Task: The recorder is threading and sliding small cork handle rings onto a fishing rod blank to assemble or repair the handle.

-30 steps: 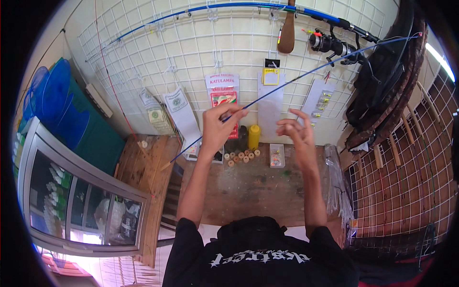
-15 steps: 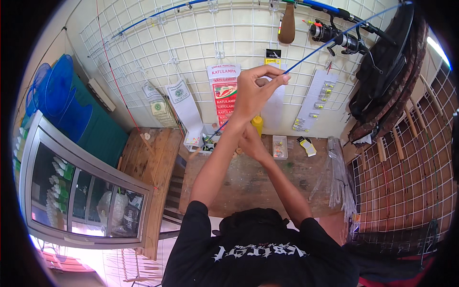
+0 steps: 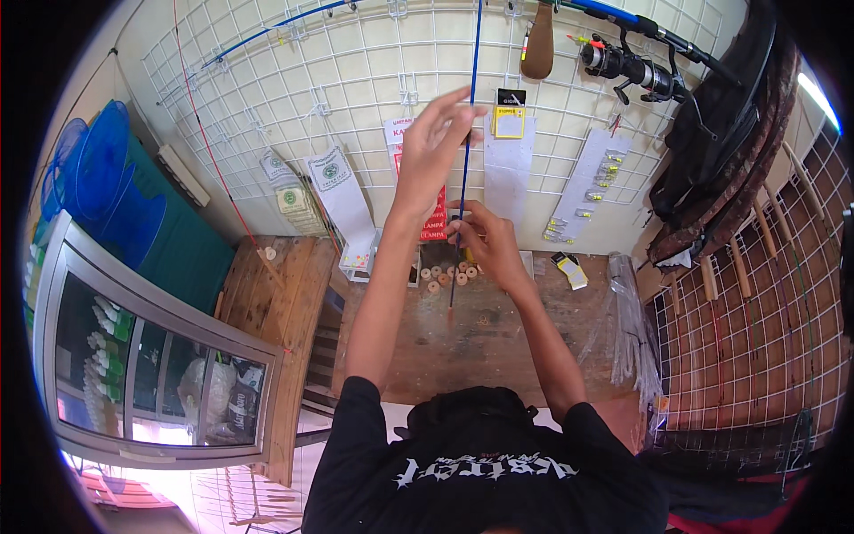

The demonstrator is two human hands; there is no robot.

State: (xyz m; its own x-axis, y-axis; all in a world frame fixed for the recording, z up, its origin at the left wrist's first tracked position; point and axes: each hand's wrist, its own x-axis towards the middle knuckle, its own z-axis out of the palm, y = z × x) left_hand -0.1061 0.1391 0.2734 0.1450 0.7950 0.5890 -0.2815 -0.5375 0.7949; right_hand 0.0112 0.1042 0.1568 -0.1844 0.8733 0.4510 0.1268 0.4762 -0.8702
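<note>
A thin blue fishing rod blank (image 3: 467, 173) stands nearly upright before me, its top running out of view and its brownish lower end hanging over the table. My right hand (image 3: 491, 249) pinches it low down between thumb and fingers. Higher up, my left hand (image 3: 436, 147) is beside the blank with its fingers apart and slightly blurred; the fingertips reach across the blank, perhaps brushing it. Below my hands, several small cork rings (image 3: 434, 274) lie on the wooden table (image 3: 525, 347).
Behind the table, a white wire grid (image 3: 356, 89) carries hanging packets and a rod with a black reel (image 3: 627, 71). A yellow-black packet (image 3: 570, 271) and clear plastic sleeves (image 3: 623, 329) lie at the right. A glass cabinet (image 3: 165, 356) stands left, near blue nets (image 3: 111, 169).
The blank has swung from a slant toward the upper right to nearly upright. My left hand has moved left and loosened its pinch; my right hand has come up and right onto the blank.
</note>
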